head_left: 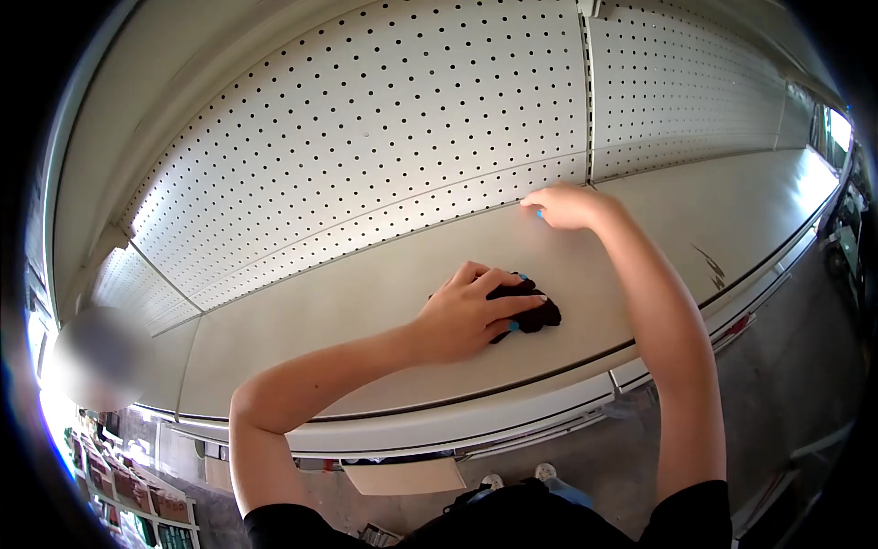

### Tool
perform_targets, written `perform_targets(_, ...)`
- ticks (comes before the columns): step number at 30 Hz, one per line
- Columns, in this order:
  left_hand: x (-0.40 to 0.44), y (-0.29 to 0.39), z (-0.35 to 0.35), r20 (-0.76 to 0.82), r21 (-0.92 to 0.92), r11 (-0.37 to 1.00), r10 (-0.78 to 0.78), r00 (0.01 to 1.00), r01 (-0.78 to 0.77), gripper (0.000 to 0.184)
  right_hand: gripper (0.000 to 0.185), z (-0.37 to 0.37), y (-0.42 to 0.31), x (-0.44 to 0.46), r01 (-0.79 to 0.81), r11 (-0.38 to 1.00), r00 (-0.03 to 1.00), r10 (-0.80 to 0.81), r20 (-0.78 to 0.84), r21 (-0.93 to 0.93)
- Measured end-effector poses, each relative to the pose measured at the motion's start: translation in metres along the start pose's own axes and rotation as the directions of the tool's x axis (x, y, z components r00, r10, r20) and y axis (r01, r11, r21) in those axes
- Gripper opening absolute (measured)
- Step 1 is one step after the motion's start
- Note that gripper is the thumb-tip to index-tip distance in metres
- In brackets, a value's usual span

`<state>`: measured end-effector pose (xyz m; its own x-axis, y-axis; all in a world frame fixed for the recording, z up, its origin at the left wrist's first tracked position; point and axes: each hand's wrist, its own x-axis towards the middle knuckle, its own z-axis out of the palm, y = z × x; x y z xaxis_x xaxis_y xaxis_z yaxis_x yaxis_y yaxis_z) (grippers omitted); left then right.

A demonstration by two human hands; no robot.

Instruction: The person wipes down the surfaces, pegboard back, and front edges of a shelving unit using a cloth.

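Observation:
My left hand presses a crumpled black cloth onto the pale shelf, with its fingers bent over the top. Part of the cloth is hidden under the palm. Farther back, my right hand reaches to the seam where the shelf meets the white pegboard. Its index finger points left along that seam, with the thumb close below and the other fingers curled in. Whether anything small is between those fingers, I cannot make out.
Dark scuff marks show on the shelf's right part. A dark strip runs along its front edge. A blurred round shape is at the left. Below are the concrete floor, my shoes and a tan board.

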<state>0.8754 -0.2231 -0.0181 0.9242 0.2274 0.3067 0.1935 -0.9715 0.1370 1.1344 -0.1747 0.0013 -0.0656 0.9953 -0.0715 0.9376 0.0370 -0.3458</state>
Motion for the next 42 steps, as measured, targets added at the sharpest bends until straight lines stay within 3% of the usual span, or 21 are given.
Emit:
perform_targets(3, 0.014, -0.015, 0.005, -0.020, 0.002, 1.000, 0.000, 1.000, 0.000, 0.055, 0.043, -0.004, -0.008, -0.008, -0.025, 0.999, 1.000, 0.026, 0.010, -0.034)
perform_targets(7, 0.055, -0.061, 0.014, -0.064, 0.046, 0.983, -0.174, 0.983, 0.177, 0.046, 0.050, 0.000, -0.005, -0.007, -0.061, 0.998, 0.997, 0.060, -0.038, -0.021)
perform_targets(10, 0.083, -0.093, 0.021, -0.066, 0.102, 0.956, -0.270, 0.961, 0.276, 0.043, 0.054, -0.012, -0.020, -0.018, -0.106, 0.990, 0.994, 0.108, 0.016, -0.091)
perform_targets(15, 0.087, -0.095, 0.025, -0.063, 0.099, 0.934, -0.338, 0.939, 0.342, 0.042, 0.057, -0.009, -0.006, -0.012, -0.070, 0.998, 0.997, 0.069, -0.040, -0.006)
perform_targets(18, 0.070, -0.045, 0.005, 0.062, 0.352, 0.922, -0.192, 0.979, 0.159, 0.042, 0.052, -0.002, 0.011, -0.001, -0.021, 1.000, 0.998, 0.021, -0.052, 0.018)
perform_targets(19, 0.063, -0.036, 0.004, 0.036, 0.290, 0.938, -0.211, 0.977, 0.192, 0.044, 0.049, -0.002, 0.010, 0.001, -0.004, 1.000, 0.999, 0.005, -0.050, 0.025)
perform_targets(21, 0.045, 0.001, -0.009, 0.151, 0.160, 0.958, -0.263, 0.953, 0.239, 0.045, 0.049, -0.003, 0.008, 0.000, -0.024, 0.999, 1.000, 0.024, 0.013, 0.042)
perform_targets(24, 0.015, 0.009, -0.002, 0.035, 0.194, 0.980, -0.051, 0.998, 0.043, 0.046, 0.049, -0.003, 0.003, -0.001, -0.069, 0.997, 0.998, 0.068, 0.005, 0.040)
perform_targets(26, 0.018, 0.009, -0.005, 0.046, 0.159, 0.986, -0.057, 0.997, 0.049, 0.046, 0.047, -0.001, 0.003, -0.003, -0.075, 0.997, 0.996, 0.076, -0.037, 0.035)
perform_targets(29, 0.039, 0.001, -0.007, 0.072, 0.108, 0.985, -0.145, 0.987, 0.137, 0.045, 0.054, -0.011, -0.007, -0.014, -0.057, 0.998, 0.997, 0.056, 0.044, 0.014)
perform_targets(31, 0.056, -0.025, 0.003, 0.019, 0.174, 0.967, -0.192, 0.981, 0.186, 0.039, 0.055, 0.008, 0.020, 0.003, -0.007, 0.972, 0.999, 0.019, -0.049, 0.233)
perform_targets(33, 0.074, -0.069, 0.023, -0.112, 0.307, 0.926, -0.193, 0.975, 0.218, 0.030, 0.056, 0.009, 0.023, 0.005, -0.014, 0.976, 0.998, 0.025, -0.049, 0.216)
perform_targets(35, 0.093, -0.091, 0.025, -0.172, 0.312, 0.901, -0.258, 0.951, 0.301, 0.026, 0.057, -0.009, -0.002, -0.007, -0.078, 0.996, 0.996, 0.079, 0.031, -0.032)
perform_targets(39, 0.095, -0.104, 0.028, -0.205, 0.311, 0.922, -0.173, 0.964, 0.231, 0.026, 0.043, -0.008, -0.003, -0.009, -0.098, 0.995, 0.995, 0.097, -0.033, -0.021)
perform_targets(40, 0.091, -0.103, 0.029, -0.203, 0.307, 0.925, -0.167, 0.965, 0.224, 0.027, 0.046, -0.009, -0.005, -0.012, -0.109, 0.990, 0.994, 0.110, -0.009, 0.086)
perform_targets(41, 0.086, -0.103, 0.030, -0.158, -0.092, 0.988, -0.134, 0.978, 0.120, 0.027, 0.049, -0.011, -0.005, -0.015, -0.121, 0.974, 0.993, 0.121, 0.015, 0.191)
perform_targets(42, 0.078, -0.101, 0.034, -0.133, -0.478, 0.878, -0.083, 0.988, 0.010, 0.028, 0.050, -0.013, -0.004, -0.016, -0.122, 0.963, 0.993, 0.118, 0.029, 0.239)
